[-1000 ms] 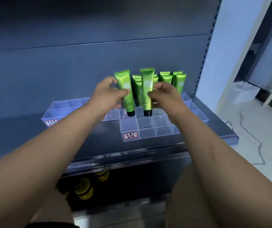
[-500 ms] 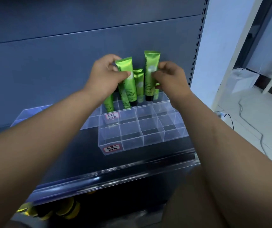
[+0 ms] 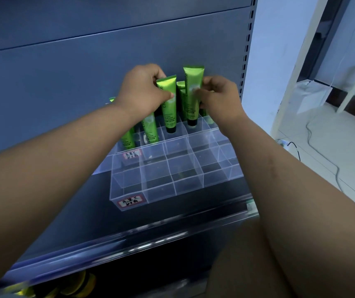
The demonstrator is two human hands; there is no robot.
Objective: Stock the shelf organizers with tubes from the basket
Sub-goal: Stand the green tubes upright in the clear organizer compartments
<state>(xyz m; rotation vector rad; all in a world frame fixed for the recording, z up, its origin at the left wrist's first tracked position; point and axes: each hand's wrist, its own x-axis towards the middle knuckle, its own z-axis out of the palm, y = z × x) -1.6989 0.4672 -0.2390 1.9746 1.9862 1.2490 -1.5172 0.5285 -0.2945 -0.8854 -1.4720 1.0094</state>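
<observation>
My left hand (image 3: 143,91) grips a green tube with a black cap (image 3: 169,104) near its top, cap down, its lower end inside a back-row cell of the clear acrylic organizer (image 3: 172,181). My right hand (image 3: 219,97) pinches a second green tube (image 3: 191,93), also cap down, with its cap at the rim of the neighbouring cell. Several more green tubes (image 3: 150,127) stand in the back row to the left and behind my hands. The front cells hold nothing. The basket is out of view.
A second clear organizer (image 3: 102,166) lies left, mostly hidden by my left arm. Red-edged labels (image 3: 130,201) mark the organizer fronts. Yellow-and-black items (image 3: 64,287) sit on the shelf below. A shelf upright (image 3: 246,50) and floor cable (image 3: 322,155) are at right.
Both hands have carried their tubes back and down toward the back row. The left tube has sunk into its cell. The view has moved closer to the shelf.
</observation>
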